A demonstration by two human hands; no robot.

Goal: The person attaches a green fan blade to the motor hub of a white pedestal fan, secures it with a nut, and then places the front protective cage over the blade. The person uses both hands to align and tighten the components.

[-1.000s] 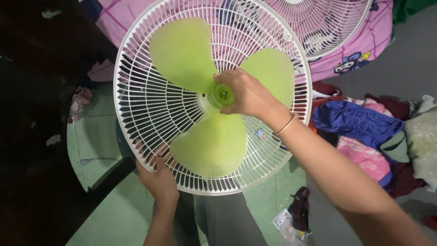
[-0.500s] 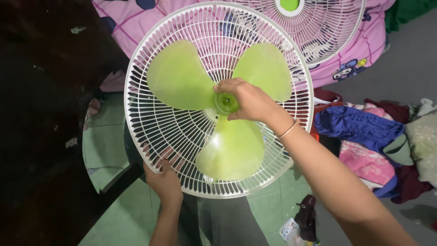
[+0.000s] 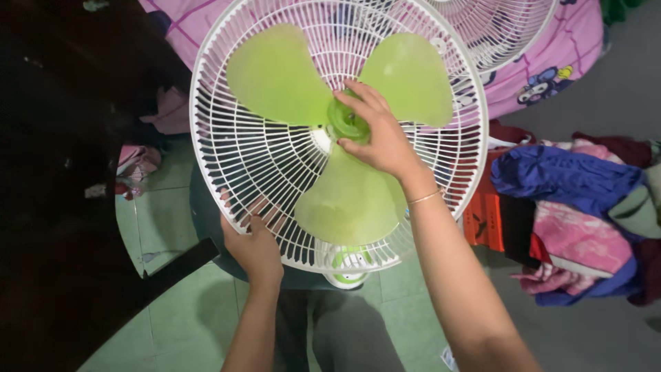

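Green tiled floor (image 3: 172,310) fills the near part of the head view, seen from above; a dark piece of furniture (image 3: 62,172) takes up the whole left side. At the centre stands a round white wire fan guard (image 3: 255,165), its open face turned up toward the camera; a translucent green three-bladed propeller (image 3: 275,76) sits inside it. The right hand (image 3: 379,138) reaches in from the near right, fingers curled around the green hub cap (image 3: 348,118) at the middle of the blades, thumb and fingertips touching it; a thin bangle (image 3: 425,197) circles that wrist. The left hand (image 3: 255,248) grips the near-left rim of the guard, fingers hooked through the wires. A green and white base (image 3: 348,272) shows just below the near rim. Farther away, a second white guard (image 3: 502,27) lies on a pink patterned sheet (image 3: 544,69); to the right, a heap of blue and pink clothes (image 3: 571,200) rests on the floor beside an orange object (image 3: 482,220).
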